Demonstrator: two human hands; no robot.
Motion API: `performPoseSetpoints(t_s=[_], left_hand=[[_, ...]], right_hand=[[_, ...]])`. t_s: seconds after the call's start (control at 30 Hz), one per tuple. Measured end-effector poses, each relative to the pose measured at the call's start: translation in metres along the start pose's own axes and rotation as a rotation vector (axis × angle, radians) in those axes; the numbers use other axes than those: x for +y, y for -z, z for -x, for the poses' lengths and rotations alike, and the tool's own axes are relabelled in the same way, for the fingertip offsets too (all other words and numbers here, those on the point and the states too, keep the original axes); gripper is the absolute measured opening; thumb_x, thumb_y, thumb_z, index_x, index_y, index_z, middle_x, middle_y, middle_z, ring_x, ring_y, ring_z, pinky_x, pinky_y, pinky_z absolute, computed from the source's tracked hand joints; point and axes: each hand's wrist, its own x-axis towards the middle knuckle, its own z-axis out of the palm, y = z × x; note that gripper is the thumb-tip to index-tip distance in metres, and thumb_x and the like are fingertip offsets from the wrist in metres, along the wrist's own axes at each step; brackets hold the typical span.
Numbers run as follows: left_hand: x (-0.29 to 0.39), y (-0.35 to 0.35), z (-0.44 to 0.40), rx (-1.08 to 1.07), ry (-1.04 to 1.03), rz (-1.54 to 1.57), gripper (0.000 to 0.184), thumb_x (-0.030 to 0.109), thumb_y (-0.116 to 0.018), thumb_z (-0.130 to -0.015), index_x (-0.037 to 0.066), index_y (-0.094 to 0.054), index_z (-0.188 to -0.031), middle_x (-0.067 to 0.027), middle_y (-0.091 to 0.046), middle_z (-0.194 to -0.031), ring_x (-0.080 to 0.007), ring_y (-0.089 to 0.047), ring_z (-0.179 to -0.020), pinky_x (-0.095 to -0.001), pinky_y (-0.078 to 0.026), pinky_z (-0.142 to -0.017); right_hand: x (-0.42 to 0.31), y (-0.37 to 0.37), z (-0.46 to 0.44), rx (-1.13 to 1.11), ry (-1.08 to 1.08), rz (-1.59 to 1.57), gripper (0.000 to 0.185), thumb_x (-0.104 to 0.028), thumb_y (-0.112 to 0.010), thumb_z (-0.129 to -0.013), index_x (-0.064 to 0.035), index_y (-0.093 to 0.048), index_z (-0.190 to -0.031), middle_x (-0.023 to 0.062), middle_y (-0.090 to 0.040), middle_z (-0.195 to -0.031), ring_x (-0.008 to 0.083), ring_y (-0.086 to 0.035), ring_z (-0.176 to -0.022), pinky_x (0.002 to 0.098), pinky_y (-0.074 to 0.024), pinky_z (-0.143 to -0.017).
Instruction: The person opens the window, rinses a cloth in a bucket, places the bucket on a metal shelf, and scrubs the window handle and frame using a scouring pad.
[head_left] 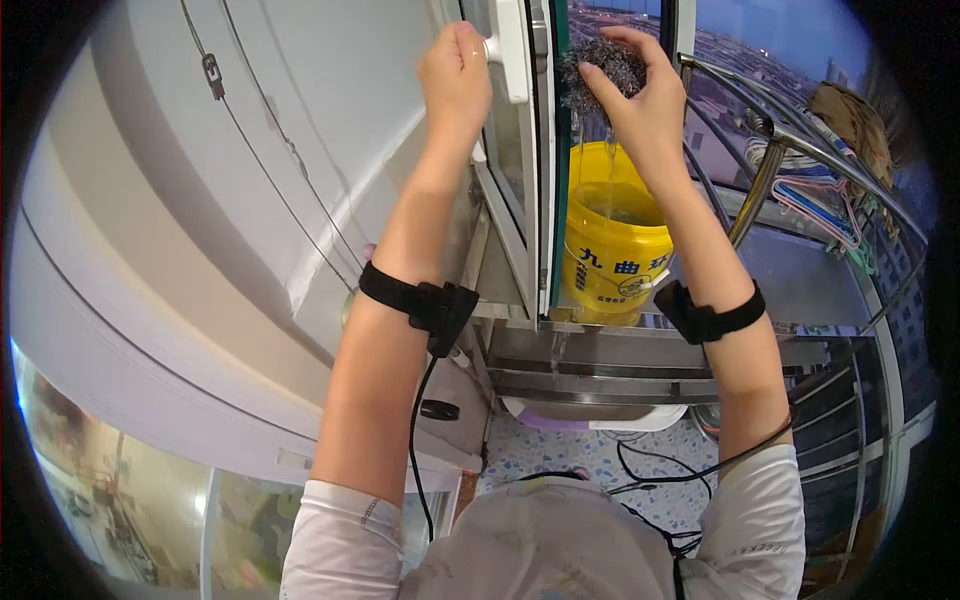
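The upright window frame, with its dark green edge, stands between the two hands and leaves a narrow gap beside the right hand. Below that hand, the round mouth of a yellow bucket lies open. To the right of the right hand, a metal rail slants past the forearm, with hangers beyond it. A pale wall takes up the area left of the left hand, with two thin cables running down it.

The bucket is smooth plastic printed with blue characters; the rail is shiny and tubular. Nearer the body than the bucket are a metal ledge, a white and purple basin and a floor with a blue speckled pattern.

The left hand is closed, its fingers curled at the white window handle. The right hand is partly open, thumb and fingers gripping a tangled, grey scouring pad beside the green edge. Water trickles from the pad down into the bucket directly beneath. Whether the pad touches the edge, I cannot tell.
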Motion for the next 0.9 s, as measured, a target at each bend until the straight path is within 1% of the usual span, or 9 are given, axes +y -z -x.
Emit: performPoseSetpoints(t_s=[0.07,0.13,0.3,0.43,0.67,0.73,0.8,0.87,0.9], left_hand=[[0.003,0.001,0.001,-0.026,0.045,-0.05,0.028,0.019,-0.047,-0.094,-0.002,-0.052,-0.076,-0.0092,-0.051,-0.059,-0.0149,-0.045,-0.057,-0.0336,-0.04,-0.056],[0.001,-0.001,0.0,-0.018,0.031,-0.022,0.029,0.019,-0.046,-0.094,-0.002,-0.052,-0.076,-0.0103,-0.052,-0.059,-0.0159,-0.047,-0.057,-0.0345,-0.04,-0.056],[-0.003,-0.001,0.002,0.044,0.002,-0.079,0.031,0.021,-0.045,-0.095,-0.003,-0.053,-0.077,-0.0127,-0.054,-0.06,-0.019,-0.052,-0.058,-0.0374,-0.042,-0.058],[0.0,0.002,0.001,-0.014,0.035,-0.128,0.038,0.03,-0.043,-0.098,-0.001,-0.056,-0.081,-0.0045,-0.056,-0.066,-0.0114,-0.052,-0.065,-0.0306,-0.044,-0.062],[-0.002,0.0,0.001,0.0,0.039,-0.081,0.036,0.028,-0.043,-0.098,-0.001,-0.056,-0.081,-0.0031,-0.055,-0.065,-0.0102,-0.05,-0.065,-0.0284,-0.042,-0.059],[-0.003,0.002,0.001,0.006,0.046,-0.102,0.035,0.028,-0.043,-0.097,-0.001,-0.056,-0.081,-0.0037,-0.055,-0.064,-0.0105,-0.05,-0.065,-0.0292,-0.042,-0.059],[-0.01,0.003,0.002,0.01,0.045,-0.118,0.035,0.027,-0.043,-0.097,-0.001,-0.056,-0.081,-0.0042,-0.055,-0.064,-0.0109,-0.049,-0.064,-0.03,-0.042,-0.059],[-0.019,0.004,0.004,-0.002,0.04,-0.222,0.037,0.029,-0.04,-0.099,-0.004,-0.052,-0.085,-0.0217,-0.055,-0.073,-0.0232,-0.051,-0.066,-0.0395,-0.043,-0.064],[-0.023,0.004,0.004,-0.011,0.046,-0.223,0.037,0.029,-0.04,-0.099,-0.004,-0.052,-0.085,-0.0217,-0.055,-0.073,-0.0232,-0.051,-0.066,-0.0395,-0.043,-0.064]], right_hand=[[-0.007,-0.007,0.0,0.09,0.072,0.019,0.037,-0.019,-0.075,-0.077,-0.0057,-0.064,-0.11,0.0095,-0.068,-0.1,0.0166,-0.065,-0.092,0.0293,-0.0489,-0.083],[-0.013,-0.018,0.001,0.055,0.013,-0.088,0.034,-0.017,-0.075,-0.073,-0.0053,-0.064,-0.102,0.0125,-0.069,-0.09,0.0254,-0.068,-0.082,0.034,-0.0515,-0.075],[-0.012,-0.039,0.011,0.075,0.017,0.033,0.029,-0.009,-0.073,-0.071,-0.0037,-0.064,-0.098,0.0159,-0.066,-0.087,0.0332,-0.065,-0.081,0.0379,-0.0504,-0.072],[-0.014,-0.043,0.033,0.098,0.063,0.064,0.027,-0.002,-0.07,-0.071,-0.0055,-0.064,-0.097,0.0157,-0.063,-0.087,0.0373,-0.061,-0.082,0.042,-0.0484,-0.073],[-0.016,-0.038,-0.001,0.066,0.1,-0.025,0.028,-0.002,-0.07,-0.071,-0.0059,-0.062,-0.097,0.0151,-0.063,-0.089,0.0371,-0.061,-0.086,0.0426,-0.048,-0.074],[-0.013,-0.04,0.003,0.07,0.086,-0.002,0.025,-0.005,-0.072,-0.073,-0.0055,-0.063,-0.096,0.0136,-0.065,-0.085,0.0328,-0.064,-0.082,0.0362,-0.0497,-0.073],[-0.01,-0.041,0.008,0.094,0.059,0.041,0.023,-0.003,-0.07,-0.072,-0.0058,-0.062,-0.093,0.0143,-0.061,-0.087,0.0368,-0.06,-0.086,0.0441,-0.0471,-0.074],[-0.01,-0.043,0.024,0.11,0.028,0.043,0.021,-0.003,-0.07,-0.072,-0.0062,-0.063,-0.092,0.0137,-0.061,-0.087,0.0367,-0.06,-0.085,0.0441,-0.0471,-0.073],[-0.01,-0.043,0.035,0.062,-0.005,0.083,0.022,-0.004,-0.07,-0.072,-0.0061,-0.063,-0.092,0.0138,-0.061,-0.087,0.0368,-0.06,-0.085,0.044,-0.0472,-0.073]])
